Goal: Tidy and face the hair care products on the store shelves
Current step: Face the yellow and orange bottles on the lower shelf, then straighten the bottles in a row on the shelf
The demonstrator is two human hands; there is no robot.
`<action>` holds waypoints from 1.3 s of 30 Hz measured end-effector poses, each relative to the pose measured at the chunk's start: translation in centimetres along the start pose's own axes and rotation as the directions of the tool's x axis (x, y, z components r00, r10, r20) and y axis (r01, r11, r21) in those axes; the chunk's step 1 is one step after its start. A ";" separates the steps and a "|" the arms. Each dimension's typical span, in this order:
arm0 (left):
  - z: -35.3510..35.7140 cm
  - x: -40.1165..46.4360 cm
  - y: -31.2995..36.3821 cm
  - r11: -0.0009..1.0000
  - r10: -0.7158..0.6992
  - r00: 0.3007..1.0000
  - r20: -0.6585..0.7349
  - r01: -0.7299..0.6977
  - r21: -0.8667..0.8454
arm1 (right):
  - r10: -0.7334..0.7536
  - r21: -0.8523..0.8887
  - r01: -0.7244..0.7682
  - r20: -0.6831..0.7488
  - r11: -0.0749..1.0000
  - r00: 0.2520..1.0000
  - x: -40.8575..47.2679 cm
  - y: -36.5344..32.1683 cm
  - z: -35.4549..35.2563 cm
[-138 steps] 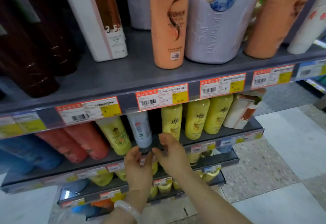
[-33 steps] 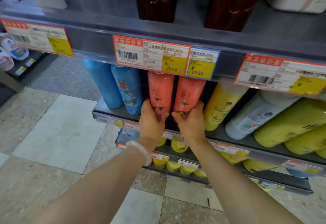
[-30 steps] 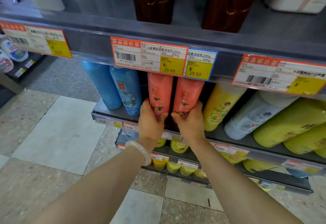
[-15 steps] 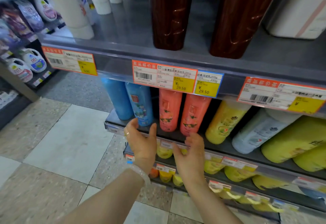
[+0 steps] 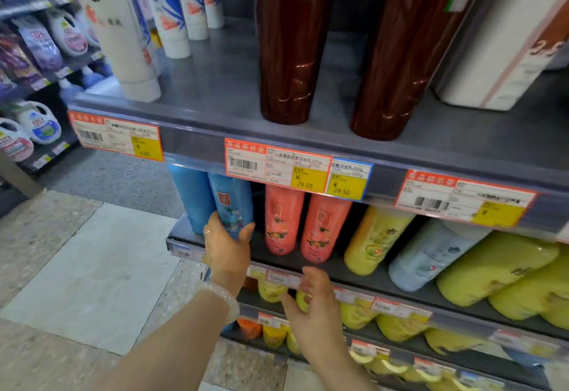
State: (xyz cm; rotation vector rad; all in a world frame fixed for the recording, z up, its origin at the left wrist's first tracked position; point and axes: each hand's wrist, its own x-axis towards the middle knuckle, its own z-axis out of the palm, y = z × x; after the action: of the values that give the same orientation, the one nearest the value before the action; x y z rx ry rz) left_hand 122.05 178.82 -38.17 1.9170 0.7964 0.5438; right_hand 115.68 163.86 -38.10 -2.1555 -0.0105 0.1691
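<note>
Blue, glossy and rounded, the floral bottle (image 5: 231,206) stands at the shelf (image 5: 381,279) front, its base clasped by the left hand (image 5: 227,250). At four o'clock, the right hand (image 5: 314,307) hovers spread and empty below two smooth coral bottles (image 5: 300,224).

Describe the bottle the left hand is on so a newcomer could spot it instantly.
Find the orange price tag marked 29.50 on the grey shelf edge. Just below it to the left stand two blue bottles. The left hand cups the flowered blue bottle, beside two pink bottles; its blue neighbour looks plain.
</note>
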 end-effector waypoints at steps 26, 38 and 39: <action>-2.1 -18.5 19.9 0.628 0.778 0.503 0.377 -0.594 -0.504 | -0.100 -0.066 0.080 -0.420 0.995 0.902 -5.7 -6.5 -24.1; 6.9 -19.0 36.0 0.817 0.576 0.633 0.518 -0.436 -0.377 | -0.129 0.213 0.266 -0.500 0.940 0.856 -2.7 -11.0 -35.9; 7.6 -18.9 36.8 0.827 0.560 0.644 0.520 -0.401 -0.395 | -0.138 0.233 0.281 -0.489 0.931 0.861 -2.2 -11.0 -36.2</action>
State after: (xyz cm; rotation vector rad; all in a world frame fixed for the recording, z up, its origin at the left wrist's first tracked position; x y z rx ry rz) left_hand 125.07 148.39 -9.37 1.8914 -0.2343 0.2623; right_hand 118.67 139.88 -8.85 -1.8259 0.0509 -0.4558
